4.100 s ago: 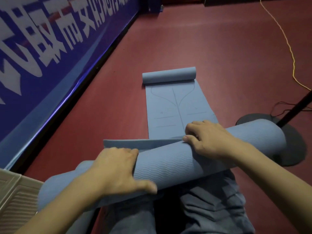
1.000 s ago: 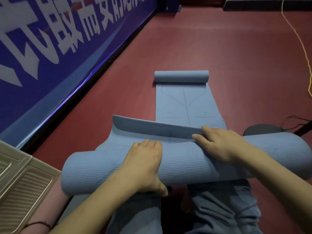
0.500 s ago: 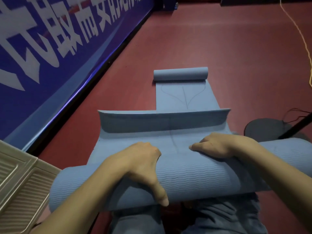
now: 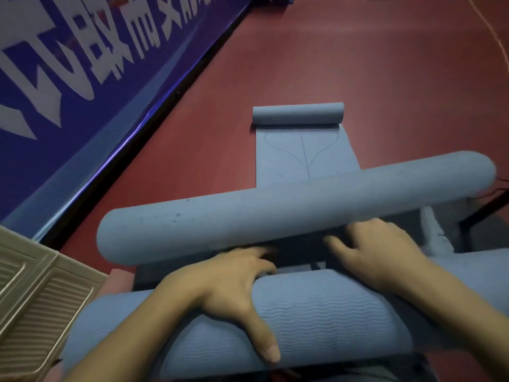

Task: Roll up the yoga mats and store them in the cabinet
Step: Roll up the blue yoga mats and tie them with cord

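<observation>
A thick blue yoga mat roll [image 4: 325, 318] with a wavy texture lies across my lap. Its loose end arches up and away as a long raised fold [image 4: 275, 213] just beyond the roll. My left hand [image 4: 228, 288] grips the roll, thumb down the near side and fingers over the far side. My right hand [image 4: 380, 252] rests on the roll's far side with its fingers stretched into the dark gap under the fold. A second blue mat [image 4: 303, 158] lies flat on the floor ahead, its far end rolled up [image 4: 297, 114].
A beige ribbed panel [image 4: 35, 299] stands at the lower left. A blue banner wall [image 4: 82, 64] runs along the left side of the red floor [image 4: 385, 78]. A yellow cable [image 4: 490, 28] and a black stand [image 4: 482, 213] are at the right.
The mat's loose end has lifted and curled over into a raised fold. My right hand has let go of the edge and now reaches under it; my left hand stays on the roll.
</observation>
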Tool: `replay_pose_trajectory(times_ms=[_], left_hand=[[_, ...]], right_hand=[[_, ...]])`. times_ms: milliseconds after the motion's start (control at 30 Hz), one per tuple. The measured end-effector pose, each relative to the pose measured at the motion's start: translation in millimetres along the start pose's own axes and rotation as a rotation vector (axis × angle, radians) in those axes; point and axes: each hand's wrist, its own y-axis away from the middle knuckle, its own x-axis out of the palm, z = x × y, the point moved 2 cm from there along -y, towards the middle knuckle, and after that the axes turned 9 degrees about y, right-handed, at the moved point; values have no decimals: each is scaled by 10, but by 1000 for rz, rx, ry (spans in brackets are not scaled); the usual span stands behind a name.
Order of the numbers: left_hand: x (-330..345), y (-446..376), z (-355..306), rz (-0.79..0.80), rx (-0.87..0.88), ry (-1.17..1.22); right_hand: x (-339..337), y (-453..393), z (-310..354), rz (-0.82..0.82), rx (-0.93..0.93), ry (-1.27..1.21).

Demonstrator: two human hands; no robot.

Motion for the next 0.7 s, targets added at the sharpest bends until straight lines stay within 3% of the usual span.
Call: replay_pose_trajectory(times_ms=[67, 200, 300, 500, 700], left_hand=[[-118, -23, 94, -19, -3, 0], [-353, -41, 288, -127, -16, 215], [-338, -46, 423, -118, -55, 282], [-510, -55, 375, -407, 65, 302], [-463, 7, 308, -496, -11, 121]], right_hand=[[-83, -7, -47, -96, 30, 104], [-26, 141, -194, -85, 19, 90], [0, 201, -214, -142, 20, 103], [59, 190, -117, -266, -25, 128], [53, 190, 26, -271, -98, 39]])
